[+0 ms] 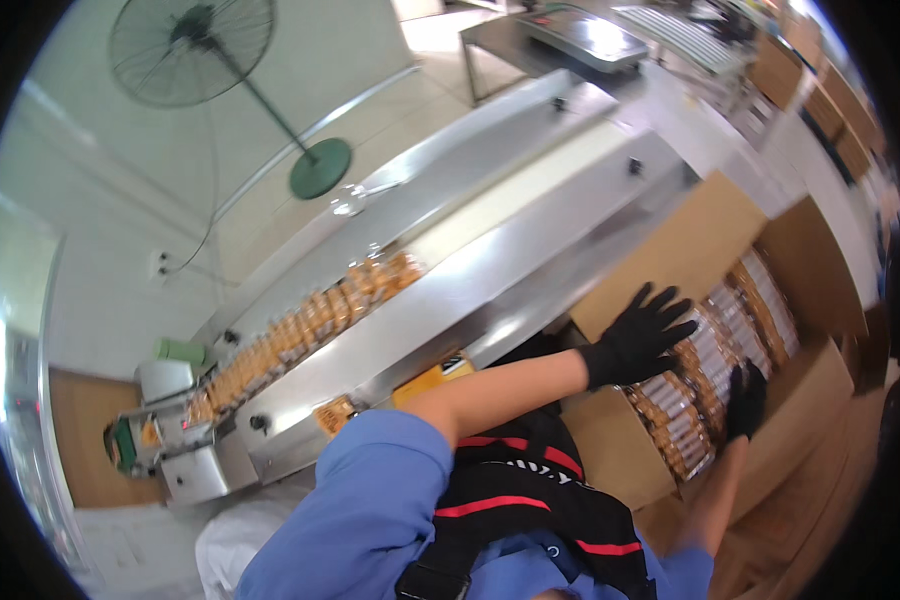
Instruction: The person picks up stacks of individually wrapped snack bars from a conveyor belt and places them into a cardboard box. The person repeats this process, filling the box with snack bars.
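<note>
My left hand (640,337), in a black glove, spreads its fingers over the left edge of an open cardboard box (784,431). Rows of clear-wrapped packets (709,341) with orange-brown contents fill the box, their pale seals or undersides facing up. My right hand (746,401), also gloved in black, rests against the packets along the near right side. Its fingers look slightly apart, with nothing seen gripped in them. The box flaps stand folded outward, one of them (675,255) leaning toward the steel conveyor.
A steel-sided conveyor (450,277) crosses the view, carrying a leaning line of similar packets (307,322). One packet (334,414) lies by its near edge, close to a yellow object (427,382). A fan with a green base (321,169) stands behind. A platform scale (585,37) sits farther off.
</note>
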The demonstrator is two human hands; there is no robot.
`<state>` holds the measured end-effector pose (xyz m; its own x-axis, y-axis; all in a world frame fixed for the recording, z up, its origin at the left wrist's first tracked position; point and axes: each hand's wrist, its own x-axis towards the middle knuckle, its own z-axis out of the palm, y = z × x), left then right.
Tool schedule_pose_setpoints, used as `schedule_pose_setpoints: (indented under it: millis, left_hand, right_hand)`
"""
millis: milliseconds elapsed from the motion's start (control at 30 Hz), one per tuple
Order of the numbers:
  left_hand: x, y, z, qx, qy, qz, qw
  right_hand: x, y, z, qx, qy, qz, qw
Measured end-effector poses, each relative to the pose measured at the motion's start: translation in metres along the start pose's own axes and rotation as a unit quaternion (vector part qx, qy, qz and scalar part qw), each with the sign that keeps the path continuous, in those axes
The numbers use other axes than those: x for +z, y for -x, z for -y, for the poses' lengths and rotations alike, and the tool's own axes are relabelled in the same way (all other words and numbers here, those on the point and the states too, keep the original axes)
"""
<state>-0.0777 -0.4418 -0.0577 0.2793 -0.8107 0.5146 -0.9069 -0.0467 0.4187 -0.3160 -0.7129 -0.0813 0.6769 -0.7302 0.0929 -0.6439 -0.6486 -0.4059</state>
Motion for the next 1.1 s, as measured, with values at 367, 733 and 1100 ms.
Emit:
schedule_pose_setpoints:
  millis: [367, 733, 1100]
  left_hand:
    - [-0.291, 0.426, 0.068, -0.542, -0.448, -0.183, 0.687]
    - [-0.313, 0.495, 0.035, -0.598, -0.273, -0.285, 0.697]
    - [-0.333, 0.464, 0.066, -0.691, -0.387, -0.096, 0.603]
  right_hand:
    - [0.156, 0.003, 0.377, -0.305, -0.016, 0.077, 0.949]
    - [0.283, 0.093, 0.607, -0.261, -0.155, 0.403, 0.864]
    - [0.267, 0.152, 0.611, -0.495, -0.242, 0.296, 0.78]
